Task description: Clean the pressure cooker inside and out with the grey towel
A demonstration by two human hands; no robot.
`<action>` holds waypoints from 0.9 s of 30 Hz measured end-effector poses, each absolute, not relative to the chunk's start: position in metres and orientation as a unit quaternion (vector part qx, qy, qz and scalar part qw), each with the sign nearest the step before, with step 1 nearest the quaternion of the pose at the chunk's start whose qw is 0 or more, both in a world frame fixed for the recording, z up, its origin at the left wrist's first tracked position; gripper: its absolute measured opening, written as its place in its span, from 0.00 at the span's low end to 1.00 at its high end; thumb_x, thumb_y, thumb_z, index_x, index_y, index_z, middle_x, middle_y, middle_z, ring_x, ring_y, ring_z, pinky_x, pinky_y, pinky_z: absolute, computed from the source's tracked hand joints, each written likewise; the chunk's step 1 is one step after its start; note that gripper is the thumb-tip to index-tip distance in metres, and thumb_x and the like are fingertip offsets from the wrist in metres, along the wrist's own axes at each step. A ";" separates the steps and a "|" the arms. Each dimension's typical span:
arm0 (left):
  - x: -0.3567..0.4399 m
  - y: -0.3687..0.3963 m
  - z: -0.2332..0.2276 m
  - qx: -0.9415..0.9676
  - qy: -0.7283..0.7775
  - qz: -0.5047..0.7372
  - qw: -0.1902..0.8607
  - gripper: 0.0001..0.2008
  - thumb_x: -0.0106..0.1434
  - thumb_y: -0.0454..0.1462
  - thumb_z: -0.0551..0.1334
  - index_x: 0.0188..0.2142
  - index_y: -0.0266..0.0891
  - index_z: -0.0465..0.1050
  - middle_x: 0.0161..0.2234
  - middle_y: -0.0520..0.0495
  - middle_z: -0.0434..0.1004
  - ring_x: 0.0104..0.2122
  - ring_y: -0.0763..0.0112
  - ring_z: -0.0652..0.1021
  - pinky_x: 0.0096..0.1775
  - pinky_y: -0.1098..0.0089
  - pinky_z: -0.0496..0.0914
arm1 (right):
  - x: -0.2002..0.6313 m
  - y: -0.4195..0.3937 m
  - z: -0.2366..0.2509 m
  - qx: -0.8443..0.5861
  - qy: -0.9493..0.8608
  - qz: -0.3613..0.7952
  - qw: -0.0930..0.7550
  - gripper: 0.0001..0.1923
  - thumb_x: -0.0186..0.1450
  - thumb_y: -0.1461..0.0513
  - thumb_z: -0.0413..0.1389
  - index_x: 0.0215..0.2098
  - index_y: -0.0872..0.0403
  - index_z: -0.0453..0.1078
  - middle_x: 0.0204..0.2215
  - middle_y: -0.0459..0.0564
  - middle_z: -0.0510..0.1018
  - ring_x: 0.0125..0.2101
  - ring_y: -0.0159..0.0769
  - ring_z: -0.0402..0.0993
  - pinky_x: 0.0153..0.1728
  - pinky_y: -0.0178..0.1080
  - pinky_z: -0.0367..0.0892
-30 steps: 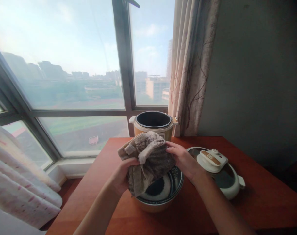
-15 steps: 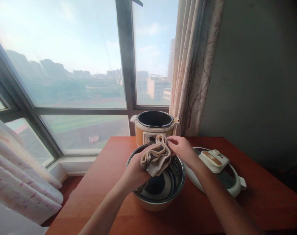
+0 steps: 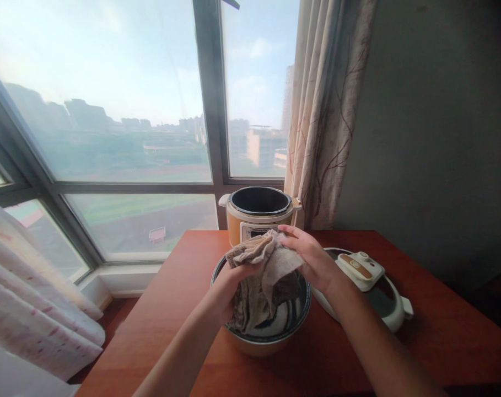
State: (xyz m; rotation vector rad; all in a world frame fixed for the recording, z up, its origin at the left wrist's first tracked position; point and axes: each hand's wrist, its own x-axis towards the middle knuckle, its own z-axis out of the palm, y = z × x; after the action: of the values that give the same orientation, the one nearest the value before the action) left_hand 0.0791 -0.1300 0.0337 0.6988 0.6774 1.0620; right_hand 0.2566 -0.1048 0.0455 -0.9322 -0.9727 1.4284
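Daylight from a large window [image 3: 109, 110] falls on a reddish-brown wooden table [image 3: 171, 309] set against it. One crumpled grey-beige cloth [image 3: 260, 281] is held up over one round inner cooking pot [image 3: 270, 331], which stands on the table near the front edge; the cloth's lower folds hang down into the pot's dark interior. Two bare hands grip the cloth. The left hand [image 3: 229, 286] is closed around the cloth's left side, fingers curled into the fabric. The right hand [image 3: 312, 259] is clamped on the cloth's upper right edge, thumb and fingers pinching it. The hands are close together, with only the bunched cloth between them.

Just to the right of the pot, one cooker lid [image 3: 370, 286] lies flat on the table, white with a tan handle on top, close to the right wrist. Behind the pot, at the far edge of the table by the window, stands one electric cooker body [image 3: 258, 218], orange-tan with a white rim, open, its dark cavity showing.

Two curtains are in view: one patterned curtain [image 3: 328, 110] hangs beside the window on the right, behind the cooker body, and one pale curtain [image 3: 35, 298] hangs at the lower left. A plain dark wall [image 3: 440, 138] fills the right side.
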 end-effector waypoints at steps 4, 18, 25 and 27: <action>0.077 -0.131 0.032 0.402 0.269 0.480 0.732 0.34 0.52 0.35 0.75 0.59 0.40 0.72 0.49 0.38 0.82 0.51 0.47 0.79 0.54 0.56 0.72 | 0.247 -0.119 0.055 -0.331 -0.447 0.637 0.534 0.32 0.59 0.56 0.64 0.60 0.50 0.63 0.51 0.52 0.77 0.43 0.39 0.77 0.32 0.35 0.73; 0.079 -0.116 0.025 0.225 0.364 0.495 0.757 0.22 0.53 0.32 0.65 0.49 0.31 0.76 0.34 0.40 0.84 0.35 0.53 0.84 0.40 0.59 0.78 | 0.253 -0.132 0.041 -0.373 -0.708 0.404 0.444 0.25 0.67 0.61 0.57 0.62 0.49 0.64 0.59 0.52 0.73 0.60 0.42 0.68 0.61 0.49 0.63; 0.076 -0.111 0.029 0.232 0.351 0.566 0.709 0.21 0.52 0.31 0.63 0.47 0.33 0.77 0.34 0.42 0.84 0.37 0.55 0.84 0.44 0.58 0.77 | 0.247 -0.145 0.020 -0.435 -0.759 0.269 0.403 0.26 0.63 0.61 0.60 0.59 0.52 0.70 0.64 0.54 0.67 0.65 0.46 0.60 0.67 0.51 0.53; 0.078 -0.112 0.030 0.316 0.341 0.582 0.667 0.20 0.53 0.32 0.64 0.48 0.35 0.78 0.37 0.42 0.84 0.42 0.54 0.83 0.48 0.59 0.75 | 0.252 -0.145 0.018 -0.440 -0.721 0.336 0.417 0.25 0.66 0.56 0.59 0.60 0.51 0.68 0.62 0.54 0.70 0.63 0.46 0.63 0.65 0.51 0.57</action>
State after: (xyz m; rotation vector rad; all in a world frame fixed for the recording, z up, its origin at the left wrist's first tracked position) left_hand 0.0776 -0.1120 0.0298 0.7141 0.7692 1.3134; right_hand 0.2519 -0.1454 0.0181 -1.1035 -1.8104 0.8437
